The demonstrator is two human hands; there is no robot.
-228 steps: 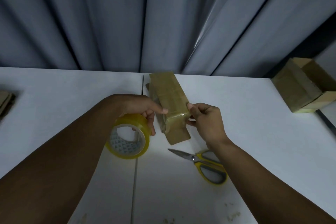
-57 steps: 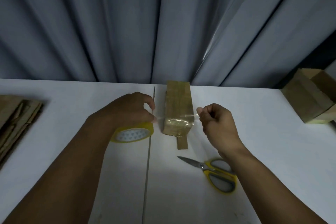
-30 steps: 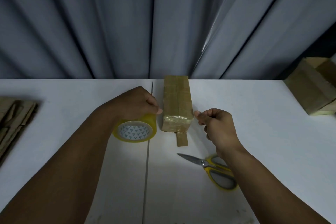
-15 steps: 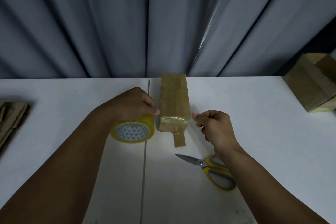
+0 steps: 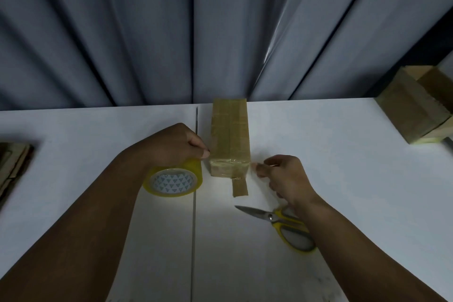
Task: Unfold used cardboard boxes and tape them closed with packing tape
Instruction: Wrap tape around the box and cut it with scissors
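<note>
Left hand [image 5: 171, 146] curled down over a roll of packing tape [image 5: 173, 179], thumb tip touching the near left corner of the cardboard box [image 5: 230, 137]. Roll: glossy yellow-tinted ring, tipped toward the camera, white core printed with small triangles, resting just left of the box. Right hand [image 5: 285, 176] just right of the box's near end, fingers pinched together, apparently on the loose end of clear tape drawn across the box; too faint to confirm. Box: narrow brown cuboid, slick with tape bands, long axis running straight away from the viewer to the far edge of the white matte surface [image 5: 343, 179]. Short brown tape tab [image 5: 239, 187] sticking out flat from the box's near end. Yellow-handled scissors [image 5: 282, 224] near and right of the box, steel blades pointing left.
</note>
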